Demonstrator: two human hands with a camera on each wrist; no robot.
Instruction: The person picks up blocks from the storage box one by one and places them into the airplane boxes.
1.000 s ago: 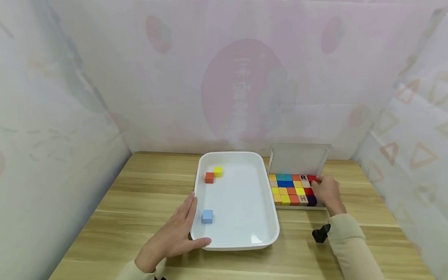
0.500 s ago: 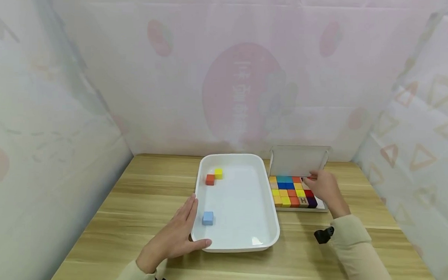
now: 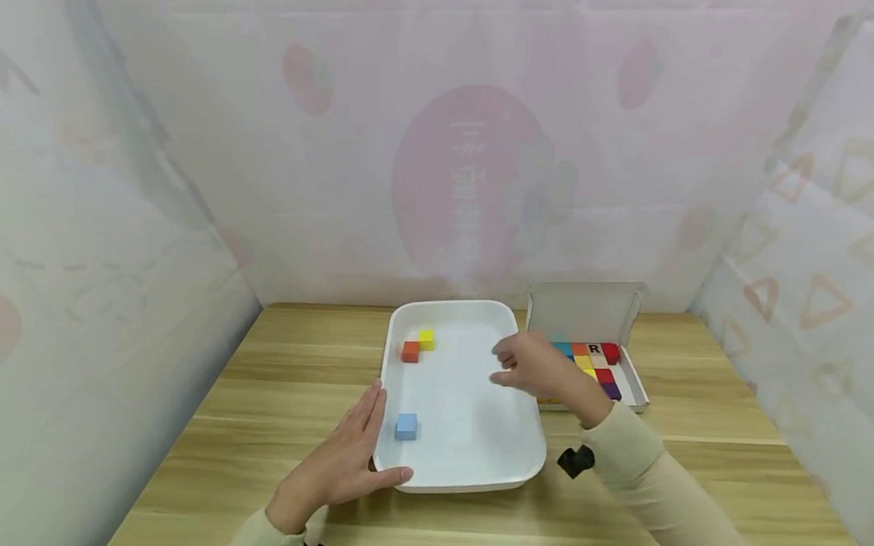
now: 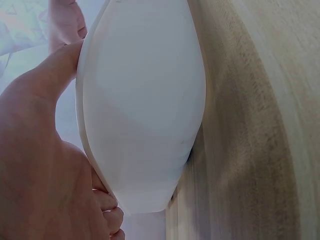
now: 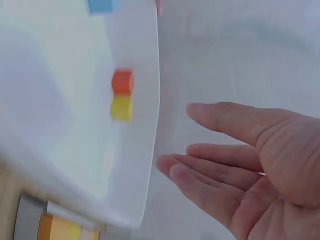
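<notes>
Over the white tray on the worktop, the right hand hovered with fingers spread, empty. The left hand lay flat against its rim. Inside, the blue cube looked light, rigid, easiest pinched by opposite faces.

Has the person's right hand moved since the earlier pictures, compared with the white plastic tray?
Yes. The right hand has moved leftward from the cardboard box of coloured cubes and is now over the right edge of the white plastic tray, fingers open and empty.
</notes>
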